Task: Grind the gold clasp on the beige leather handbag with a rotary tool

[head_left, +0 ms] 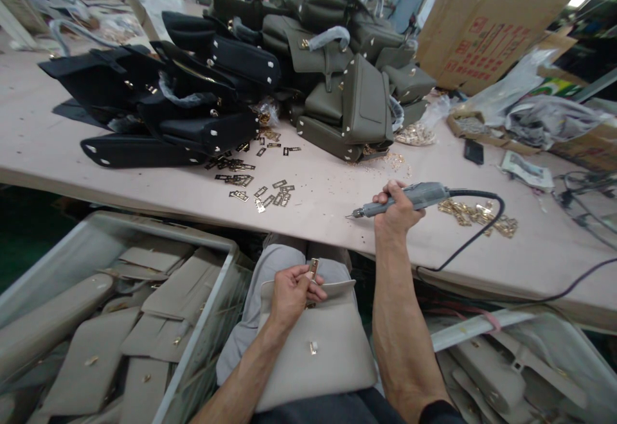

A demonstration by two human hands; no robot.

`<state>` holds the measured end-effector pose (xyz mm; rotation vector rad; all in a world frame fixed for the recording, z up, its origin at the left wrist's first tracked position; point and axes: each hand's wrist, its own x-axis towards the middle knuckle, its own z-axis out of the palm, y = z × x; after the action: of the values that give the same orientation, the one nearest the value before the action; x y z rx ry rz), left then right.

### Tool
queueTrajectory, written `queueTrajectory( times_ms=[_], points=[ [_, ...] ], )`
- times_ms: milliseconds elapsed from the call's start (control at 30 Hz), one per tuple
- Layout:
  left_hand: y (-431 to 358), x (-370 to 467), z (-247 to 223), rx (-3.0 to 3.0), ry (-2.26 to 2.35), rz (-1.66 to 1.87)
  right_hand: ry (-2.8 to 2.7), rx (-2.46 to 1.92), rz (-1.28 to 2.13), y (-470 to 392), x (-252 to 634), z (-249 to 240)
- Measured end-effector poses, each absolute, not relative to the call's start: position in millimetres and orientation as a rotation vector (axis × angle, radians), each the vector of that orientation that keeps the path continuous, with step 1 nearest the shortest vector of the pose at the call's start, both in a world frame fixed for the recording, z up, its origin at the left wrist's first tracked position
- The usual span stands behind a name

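My right hand [396, 209] is wrapped round a grey corded electric screwdriver [418, 196], its bit pointing left just above the table. Below the table edge, my left hand [290, 292] pinches a small gold metal plate [313, 268] between thumb and fingers. Across my lap lies a beige handbag [321, 350] with a gold fitting [313, 347] on its front. The left hand is over the bag's upper edge, and part of that edge is hidden behind the fingers.
Black handbags [183, 103] and olive handbags [361, 106] are heaped on the table [328, 183]. Loose metal plates [277, 194] and gold hardware [477, 216] lie nearby. Crates of beige bag pieces stand left [219, 241] and right [475, 327]. A cardboard box [486, 35] stands behind; a cord [499, 209] loops right.
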<state>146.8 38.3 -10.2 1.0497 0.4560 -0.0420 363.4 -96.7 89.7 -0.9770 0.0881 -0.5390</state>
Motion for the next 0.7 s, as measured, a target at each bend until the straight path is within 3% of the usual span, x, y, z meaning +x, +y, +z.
queueTrajectory(
  times_ms=[433, 700],
  points=[
    [38.0, 147.9, -9.9, 1.026, 0.445, -0.068, 0.131, -1.006, -0.295, -101.6, 316.2, 112.7],
    [37.8, 146.0, -15.2, 1.022, 0.425, -0.065, 0.126, -1.025, -0.077, -74.8, 257.4, 94.5]
  ],
)
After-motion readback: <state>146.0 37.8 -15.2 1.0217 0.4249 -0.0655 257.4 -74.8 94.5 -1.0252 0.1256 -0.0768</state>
